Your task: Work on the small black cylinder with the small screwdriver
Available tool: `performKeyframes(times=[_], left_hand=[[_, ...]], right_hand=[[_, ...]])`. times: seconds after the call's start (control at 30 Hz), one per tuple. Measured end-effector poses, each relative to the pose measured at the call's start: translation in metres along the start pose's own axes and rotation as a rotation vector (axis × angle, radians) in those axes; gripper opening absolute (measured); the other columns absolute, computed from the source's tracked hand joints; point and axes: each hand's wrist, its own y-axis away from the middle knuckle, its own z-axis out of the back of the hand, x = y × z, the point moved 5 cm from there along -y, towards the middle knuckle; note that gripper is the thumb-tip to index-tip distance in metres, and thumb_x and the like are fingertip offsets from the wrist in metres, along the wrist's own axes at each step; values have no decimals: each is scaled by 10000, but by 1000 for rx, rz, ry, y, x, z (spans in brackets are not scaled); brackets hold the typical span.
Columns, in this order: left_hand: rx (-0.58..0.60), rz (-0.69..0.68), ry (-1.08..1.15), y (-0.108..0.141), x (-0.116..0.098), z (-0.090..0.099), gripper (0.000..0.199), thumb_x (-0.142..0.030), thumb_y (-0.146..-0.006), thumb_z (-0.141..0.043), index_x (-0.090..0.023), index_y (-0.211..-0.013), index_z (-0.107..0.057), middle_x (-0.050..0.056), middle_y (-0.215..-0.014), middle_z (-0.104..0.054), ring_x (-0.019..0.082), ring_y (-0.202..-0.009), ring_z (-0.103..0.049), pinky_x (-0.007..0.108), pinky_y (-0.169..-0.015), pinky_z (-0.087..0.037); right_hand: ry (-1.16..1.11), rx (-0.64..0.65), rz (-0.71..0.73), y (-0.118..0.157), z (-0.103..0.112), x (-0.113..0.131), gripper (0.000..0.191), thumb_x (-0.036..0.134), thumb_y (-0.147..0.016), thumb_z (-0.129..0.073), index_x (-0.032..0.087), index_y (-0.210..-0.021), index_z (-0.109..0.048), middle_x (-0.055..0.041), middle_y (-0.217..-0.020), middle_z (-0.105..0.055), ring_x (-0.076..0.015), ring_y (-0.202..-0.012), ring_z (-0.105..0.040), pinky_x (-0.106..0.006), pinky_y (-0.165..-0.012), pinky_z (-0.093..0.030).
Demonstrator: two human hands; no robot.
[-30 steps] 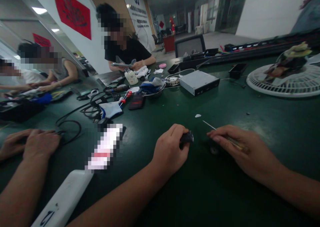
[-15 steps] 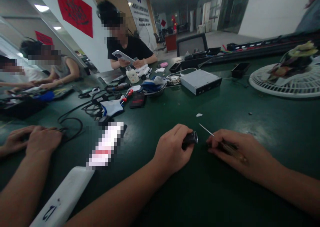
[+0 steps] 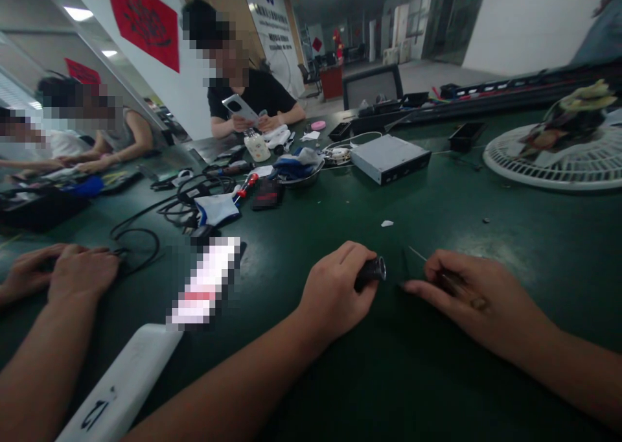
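My left hand point(image 3: 335, 293) is wrapped round a short black cylinder point(image 3: 373, 271), whose shiny round rim faces right. The rest of this cylinder is hidden in my palm. To its right, my right hand point(image 3: 466, 293) has a screwdriver point(image 3: 454, 283) with a thin metal shaft and a brownish, see-through handle. The shaft points up and left, and the thumb sticks out apart from it. A gap of table lies between the two hands, so the screwdriver and the cylinder are not touching.
A co-worker's hands point(image 3: 82, 270) are at the left by a black cable point(image 3: 146, 231). A lit phone point(image 3: 207, 283) lies near a white case point(image 3: 121, 377). Beyond are a grey disc drive point(image 3: 391, 153), a red screwdriver point(image 3: 247, 186), a white scrap point(image 3: 387, 223) and a white fan grille point(image 3: 549, 160).
My right hand has drawn slightly right, away from the cylinder, with the screwdriver; its thumb has spread from the fingers. My left hand has hardly moved.
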Motion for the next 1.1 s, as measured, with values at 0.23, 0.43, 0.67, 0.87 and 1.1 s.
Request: performKeyframes(times=[0.23, 0.43, 0.67, 0.87, 1.1], left_hand=[[6, 11, 1, -1, 0, 1, 255, -151, -847, -642, -181, -1094, -586, 57, -1047, -640, 206, -935, -609, 363, -797, -527], [-3, 17, 3, 0, 1, 0, 234, -152, -853, -636, -180, -1078, -582, 51, -1040, -633, 203, -935, -603, 360, -800, -517], [9, 26, -2, 0, 1, 0, 224, -162, -861, -632, -194, -1075, -577, 55, -1037, -632, 210, -932, -605, 366, -799, -519], [4, 31, -3, -1, 0, 1, 220, -163, -860, -635, -189, -1071, -580, 53, -1016, -632, 210, -910, -607, 364, -764, -524], [-8, 35, 6, -1, 2, 0, 226, -162, -857, -644, -190, -1072, -580, 49, -1027, -631, 207, -920, -607, 367, -786, -520]], right_hand=[[-149, -40, -69, 1, 5, -6, 356, 462, -1019, -440, 244, -847, -663, -8, -684, -685, -172, -579, -653, -290, -493, -463], [-74, -33, 53, 0, -1, 1, 142, 304, -859, -685, 238, -944, -593, -54, -1016, -725, -230, -900, -707, -377, -769, -562], [-80, 110, 72, 0, -10, -2, 128, 198, -851, -639, 245, -898, -529, -70, -1053, -740, -258, -945, -727, -412, -764, -589], [-153, 50, 48, -4, -8, -3, 195, 207, -853, -686, 250, -833, -497, -52, -1091, -765, -250, -968, -746, -377, -768, -600], [-51, -28, -17, -3, -4, -5, 278, 239, -812, -722, 255, -840, -447, -70, -1054, -748, -264, -939, -737, -425, -776, -590]])
